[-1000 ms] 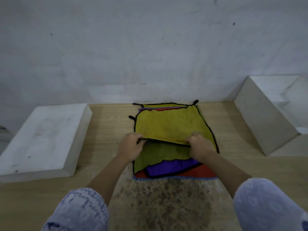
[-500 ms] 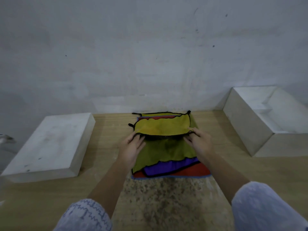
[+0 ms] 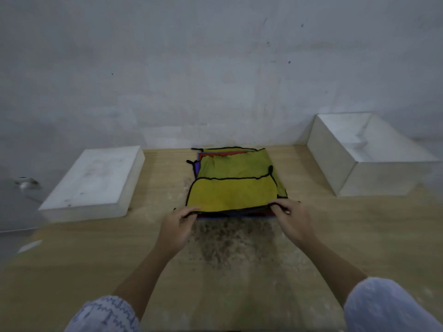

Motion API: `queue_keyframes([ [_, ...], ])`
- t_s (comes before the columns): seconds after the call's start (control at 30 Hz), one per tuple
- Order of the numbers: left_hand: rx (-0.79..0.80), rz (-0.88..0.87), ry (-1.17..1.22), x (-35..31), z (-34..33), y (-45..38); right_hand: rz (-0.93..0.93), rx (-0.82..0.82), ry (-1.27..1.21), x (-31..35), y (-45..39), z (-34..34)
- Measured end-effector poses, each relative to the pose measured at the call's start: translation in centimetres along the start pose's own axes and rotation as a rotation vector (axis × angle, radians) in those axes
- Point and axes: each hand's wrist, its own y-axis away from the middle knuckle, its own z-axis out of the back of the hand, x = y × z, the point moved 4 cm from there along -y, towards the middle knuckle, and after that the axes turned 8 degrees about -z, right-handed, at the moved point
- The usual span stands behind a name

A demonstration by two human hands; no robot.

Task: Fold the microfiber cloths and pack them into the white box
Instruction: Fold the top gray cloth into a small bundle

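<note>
A yellow microfiber cloth [image 3: 231, 194] with black trim lies on top of a stack of coloured cloths [image 3: 223, 153] in the middle of the wooden table. Its near part is doubled over, with a black hem running across the middle. My left hand [image 3: 178, 224] pinches the near left corner of the yellow cloth. My right hand [image 3: 291, 220] pinches the near right corner. Red, blue and purple cloth edges peek out under it at the far and near sides. The open white box [image 3: 335, 164] stands at the right against the wall.
A flat white box lid [image 3: 93, 183] lies on the table [image 3: 359, 236] at the left. A grey wall rises right behind the table. A dark speckled stain marks the wood just in front of the cloth stack. A grey surface adjoins the table at far left.
Both hands have pulled the cloth's edge from the far side toward me, down to the stack's near edge, so the yellow cloth is now doubled over. The camera view shifted.
</note>
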Motion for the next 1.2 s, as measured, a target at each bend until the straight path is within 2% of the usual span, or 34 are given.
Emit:
queue_keyframes([
  [0.1, 0.048, -0.008, -0.100, 0.9, -0.1, 3.1, 0.024, 0.050, 0.091, -1.2, 3.3, 0.4],
  [0.3, 0.303, 0.016, -0.181, 2.5, -1.1, 10.5, 0.010, 0.199, 0.249, -5.1, 9.7, 0.0],
  [0.43, 0.342, 0.000, -0.238, 2.4, -1.1, 13.3, 0.037, 0.234, 0.307, -6.2, 12.1, 0.1],
  [0.6, 0.431, 0.070, -0.281, 2.6, -1.1, 15.1, 0.032, 0.363, 0.442, -6.5, 14.2, 0.8],
  [0.67, 0.435, 0.100, -0.278, 2.6, -1.2, 15.0, 0.009, 0.284, 0.449, -6.4, 14.1, 1.4],
  [0.77, 0.349, 0.068, -0.277, 1.6, -1.2, 14.0, 0.047, 0.074, 0.416, -5.9, 13.0, 1.4],
  [0.87, 0.259, -0.010, -0.340, 0.7, -1.9, 12.4, 0.010, 0.092, 0.462, -6.2, 11.4, 0.2],
  [1.0, 0.356, -0.041, -0.427, 1.5, -4.3, 10.9, -0.079, 0.198, 0.564, -7.4, 10.1, -1.3],
  [1.1, 0.419, -0.013, -0.480, 2.4, -5.5, 9.9, -0.087, 0.107, 0.717, -7.4, 9.3, -1.7],
  [1.2, 0.417, 0.049, -0.518, 3.3, -6.2, 9.0, -0.190, -0.016, 0.864, -7.1, 8.1, -1.5],
])
